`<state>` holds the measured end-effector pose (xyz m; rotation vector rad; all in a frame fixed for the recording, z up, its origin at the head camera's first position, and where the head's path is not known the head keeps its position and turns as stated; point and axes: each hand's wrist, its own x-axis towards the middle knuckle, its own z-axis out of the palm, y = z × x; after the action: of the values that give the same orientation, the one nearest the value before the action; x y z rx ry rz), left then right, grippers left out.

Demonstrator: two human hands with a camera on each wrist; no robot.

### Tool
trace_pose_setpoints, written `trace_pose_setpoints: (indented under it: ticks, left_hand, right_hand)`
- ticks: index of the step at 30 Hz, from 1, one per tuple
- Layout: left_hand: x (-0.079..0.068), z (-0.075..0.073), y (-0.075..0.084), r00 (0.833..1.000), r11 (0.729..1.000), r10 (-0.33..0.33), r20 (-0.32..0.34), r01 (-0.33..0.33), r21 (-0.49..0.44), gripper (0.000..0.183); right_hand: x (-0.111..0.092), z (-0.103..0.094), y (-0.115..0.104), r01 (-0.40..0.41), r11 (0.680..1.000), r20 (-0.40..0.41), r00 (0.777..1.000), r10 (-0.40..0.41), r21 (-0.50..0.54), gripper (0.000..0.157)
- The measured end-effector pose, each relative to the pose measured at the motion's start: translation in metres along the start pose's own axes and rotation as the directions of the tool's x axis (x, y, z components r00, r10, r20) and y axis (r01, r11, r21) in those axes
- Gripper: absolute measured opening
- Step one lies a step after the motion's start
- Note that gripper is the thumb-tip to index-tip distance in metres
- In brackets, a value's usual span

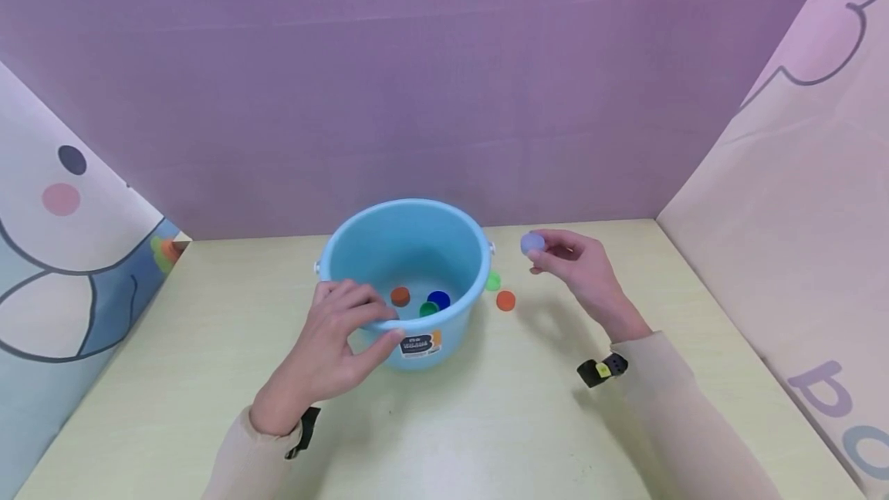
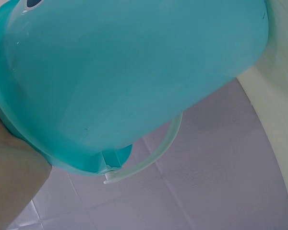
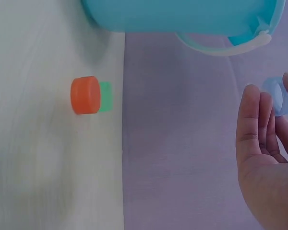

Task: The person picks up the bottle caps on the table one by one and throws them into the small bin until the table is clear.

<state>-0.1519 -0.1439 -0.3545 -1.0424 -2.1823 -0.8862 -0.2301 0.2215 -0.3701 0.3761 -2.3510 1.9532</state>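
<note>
A light blue bucket [image 1: 454, 334] stands on the table with an orange bottle cap [image 1: 400, 296], a green cap [image 1: 428, 309] and a dark blue cap [image 1: 440, 298] inside. My left hand [image 1: 333, 346] grips its near rim, fingers over the inside and thumb on the outer wall. To the right of the bucket, my right hand [image 1: 579, 268] pinches a pale blue bottle cap [image 1: 532, 243] above the table. In the right wrist view that cap [image 3: 273, 96] sits between thumb and fingers, its hollow side partly showing.
On the table [image 1: 514, 423], an orange cap [image 1: 506, 300] and a light green cap [image 1: 493, 282] lie close together right of the bucket. The bucket's white handle [image 3: 225, 50] hangs down behind it. A purple backdrop [image 1: 430, 99] rises behind, with printed panels on both sides.
</note>
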Motion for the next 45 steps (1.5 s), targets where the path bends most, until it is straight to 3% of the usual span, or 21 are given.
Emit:
trace_pose_setpoints:
  ticks: [28,45]
  left_hand:
    - [-0.001,0.0,-0.001,1.0,1.0,-0.006,0.007,0.006,0.003,0.03]
    - [-0.001,0.0,0.0,1.0,1.0,-0.007,0.006,0.007,0.009,0.032]
  right_hand:
    - [-0.013,0.02,-0.028,0.125,0.99,-0.021,0.992,-0.124,0.07,0.039]
    - [-0.011,0.031,-0.048,0.128,0.991,0.013,0.992,-0.129,0.048,0.037]
